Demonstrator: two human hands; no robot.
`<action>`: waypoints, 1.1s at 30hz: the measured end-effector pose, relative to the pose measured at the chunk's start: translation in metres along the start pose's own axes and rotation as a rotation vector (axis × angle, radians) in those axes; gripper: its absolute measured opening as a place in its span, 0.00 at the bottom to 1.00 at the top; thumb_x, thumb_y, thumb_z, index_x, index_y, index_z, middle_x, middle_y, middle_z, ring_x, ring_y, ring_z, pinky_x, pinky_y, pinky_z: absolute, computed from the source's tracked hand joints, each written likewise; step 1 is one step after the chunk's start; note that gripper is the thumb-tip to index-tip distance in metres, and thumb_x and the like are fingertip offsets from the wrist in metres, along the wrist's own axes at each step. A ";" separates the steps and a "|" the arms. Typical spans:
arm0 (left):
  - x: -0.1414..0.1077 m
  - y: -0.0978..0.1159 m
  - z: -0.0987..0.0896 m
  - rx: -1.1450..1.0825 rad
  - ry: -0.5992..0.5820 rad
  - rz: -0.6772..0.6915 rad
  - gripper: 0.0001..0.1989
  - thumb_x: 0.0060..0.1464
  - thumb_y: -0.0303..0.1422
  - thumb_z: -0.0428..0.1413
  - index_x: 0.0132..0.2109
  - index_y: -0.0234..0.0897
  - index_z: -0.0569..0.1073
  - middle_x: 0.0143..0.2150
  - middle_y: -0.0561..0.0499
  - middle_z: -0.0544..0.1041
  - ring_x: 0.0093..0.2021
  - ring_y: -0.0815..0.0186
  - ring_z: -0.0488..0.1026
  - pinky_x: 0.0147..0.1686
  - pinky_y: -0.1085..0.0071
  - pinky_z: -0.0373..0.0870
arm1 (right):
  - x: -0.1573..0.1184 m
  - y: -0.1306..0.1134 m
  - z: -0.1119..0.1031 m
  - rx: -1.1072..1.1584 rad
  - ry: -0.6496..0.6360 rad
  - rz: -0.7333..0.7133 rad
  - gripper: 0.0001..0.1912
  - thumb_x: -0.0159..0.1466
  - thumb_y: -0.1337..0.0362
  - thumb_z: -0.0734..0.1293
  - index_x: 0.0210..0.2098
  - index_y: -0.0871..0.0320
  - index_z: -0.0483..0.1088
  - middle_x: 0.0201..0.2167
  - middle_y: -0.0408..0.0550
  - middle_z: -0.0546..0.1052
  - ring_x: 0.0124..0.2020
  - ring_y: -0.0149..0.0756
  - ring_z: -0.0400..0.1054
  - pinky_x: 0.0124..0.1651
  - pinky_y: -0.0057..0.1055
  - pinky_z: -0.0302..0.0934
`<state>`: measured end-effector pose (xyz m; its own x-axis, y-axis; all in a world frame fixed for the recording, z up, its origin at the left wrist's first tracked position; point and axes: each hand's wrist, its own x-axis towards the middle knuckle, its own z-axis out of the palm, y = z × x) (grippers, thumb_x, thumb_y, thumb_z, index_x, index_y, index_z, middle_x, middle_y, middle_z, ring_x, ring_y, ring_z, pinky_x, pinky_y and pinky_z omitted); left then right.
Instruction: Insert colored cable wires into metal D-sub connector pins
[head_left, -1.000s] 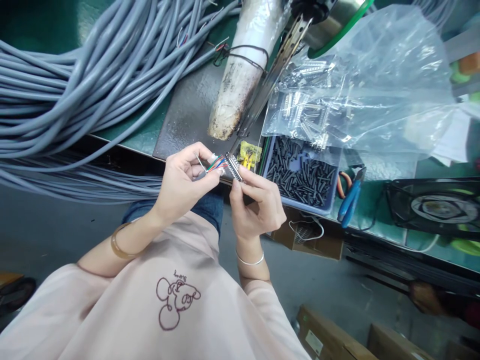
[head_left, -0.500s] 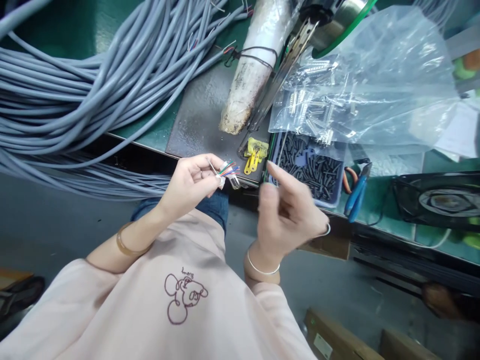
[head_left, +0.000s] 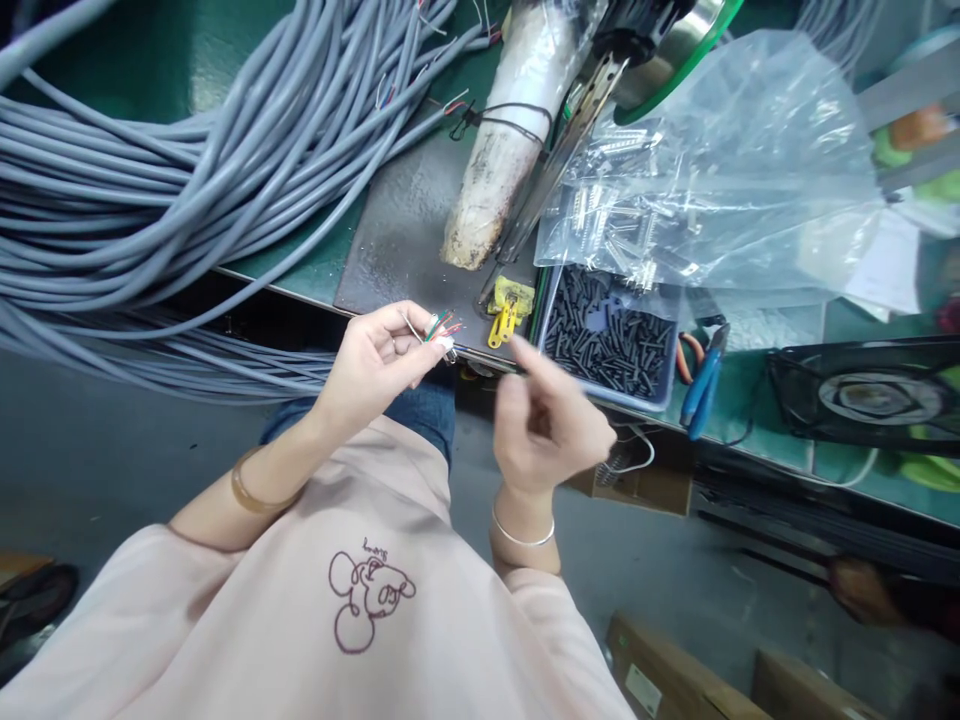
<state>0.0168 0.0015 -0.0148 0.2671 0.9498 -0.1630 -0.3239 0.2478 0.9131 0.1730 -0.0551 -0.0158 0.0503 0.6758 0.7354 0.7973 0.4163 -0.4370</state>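
Observation:
My left hand [head_left: 382,355] pinches a bundle of thin coloured wires [head_left: 442,328], red and green among them, at the bench's front edge. A small metallic piece shows just beneath its fingertips, mostly hidden. To the right, my right hand [head_left: 551,420] is blurred by motion, with thumb and index finger apart and the other fingers curled; nothing shows between them. Its index fingertip is near a yellow clip-like piece [head_left: 504,318] on the dark plate [head_left: 405,235]. Beyond it stands a blue-rimmed tray [head_left: 637,403] full of short black tubes [head_left: 611,345].
Thick grey cables [head_left: 187,200] cover the left. A soldering iron [head_left: 559,165] and a white wrapped roll [head_left: 495,150] reach over the plate. At right are a clear bag [head_left: 720,180] of metal parts, blue-handled cutters [head_left: 703,390] and a black fan-like device [head_left: 870,395].
My right hand has moved left, closer to my left hand. In my left hand the wires and metallic piece have turned, and less of the piece shows. The view has shifted slightly.

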 end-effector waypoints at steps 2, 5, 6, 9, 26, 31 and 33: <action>-0.002 0.000 0.000 -0.005 0.000 0.025 0.09 0.44 0.29 0.67 0.29 0.36 0.73 0.18 0.58 0.70 0.16 0.77 0.62 0.15 0.81 0.59 | -0.005 0.004 0.004 0.111 0.219 0.051 0.17 0.72 0.68 0.64 0.58 0.50 0.71 0.27 0.37 0.78 0.18 0.25 0.66 0.21 0.24 0.61; -0.004 0.002 0.000 -0.005 0.001 0.062 0.09 0.45 0.29 0.68 0.30 0.35 0.74 0.20 0.56 0.73 0.16 0.77 0.64 0.16 0.81 0.62 | -0.014 0.008 0.010 0.179 0.324 0.080 0.12 0.70 0.69 0.66 0.52 0.52 0.71 0.33 0.39 0.81 0.24 0.28 0.76 0.23 0.24 0.70; -0.005 0.003 0.000 -0.002 -0.001 0.069 0.09 0.45 0.29 0.68 0.30 0.35 0.74 0.21 0.56 0.73 0.16 0.77 0.65 0.16 0.81 0.63 | -0.018 0.009 0.011 0.183 0.282 0.101 0.10 0.69 0.69 0.67 0.49 0.53 0.71 0.34 0.39 0.82 0.26 0.29 0.78 0.26 0.25 0.73; -0.007 0.006 0.001 -0.002 -0.024 0.078 0.10 0.45 0.29 0.68 0.29 0.35 0.73 0.22 0.56 0.74 0.16 0.77 0.65 0.15 0.81 0.63 | -0.024 0.008 0.015 0.208 0.087 0.196 0.03 0.69 0.68 0.67 0.42 0.55 0.70 0.38 0.44 0.83 0.35 0.34 0.82 0.35 0.29 0.78; 0.015 -0.006 0.018 0.108 0.143 0.170 0.13 0.45 0.29 0.66 0.27 0.38 0.67 0.27 0.56 0.74 0.22 0.76 0.68 0.21 0.80 0.66 | 0.004 0.015 0.023 0.079 0.010 0.102 0.07 0.67 0.70 0.68 0.33 0.54 0.68 0.41 0.46 0.84 0.42 0.33 0.81 0.43 0.33 0.77; 0.019 -0.007 0.020 0.142 0.167 0.235 0.11 0.47 0.26 0.63 0.27 0.38 0.66 0.28 0.56 0.73 0.25 0.76 0.70 0.27 0.79 0.72 | 0.010 0.017 0.023 0.081 0.004 0.081 0.08 0.67 0.72 0.69 0.34 0.54 0.68 0.41 0.45 0.84 0.42 0.33 0.81 0.44 0.32 0.76; 0.021 -0.009 0.019 0.161 0.174 0.287 0.11 0.48 0.25 0.63 0.27 0.37 0.67 0.27 0.56 0.73 0.26 0.75 0.71 0.28 0.79 0.73 | 0.011 0.018 0.023 0.087 0.012 0.068 0.08 0.66 0.73 0.70 0.34 0.55 0.68 0.40 0.44 0.84 0.42 0.33 0.81 0.45 0.31 0.75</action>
<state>0.0428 0.0154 -0.0194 0.0228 0.9980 0.0598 -0.2127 -0.0536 0.9757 0.1736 -0.0260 -0.0274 0.1097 0.6971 0.7086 0.7369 0.4214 -0.5286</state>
